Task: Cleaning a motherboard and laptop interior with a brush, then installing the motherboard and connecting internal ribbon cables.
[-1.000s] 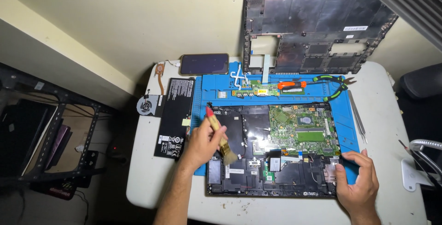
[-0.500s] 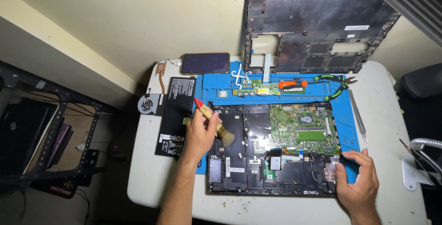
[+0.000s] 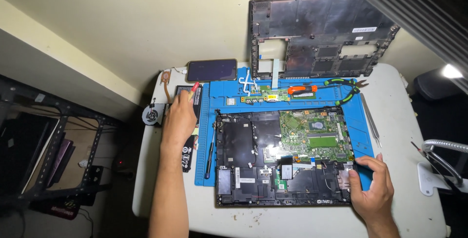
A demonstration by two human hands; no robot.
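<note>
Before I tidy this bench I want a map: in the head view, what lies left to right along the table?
Cooling fan → left hand holding a brush → screwdriver → opened laptop base → right hand → tweezers → lamp base.

There is one view only, from the camera on my head, so nothing is shared with a second one. It looks steeply down and a little forward over the white bench (image 3: 146,189), from well above it, far enough to take in almost the whole top. The near edge of the bench falls out of the bottom of the frame, and the pale wall rises at the far side. My left hand (image 3: 179,118) comes in from the bottom left and my right hand (image 3: 373,189) from the bottom right. The opened laptop (image 3: 282,162) sits near the middle of the frame.
</note>
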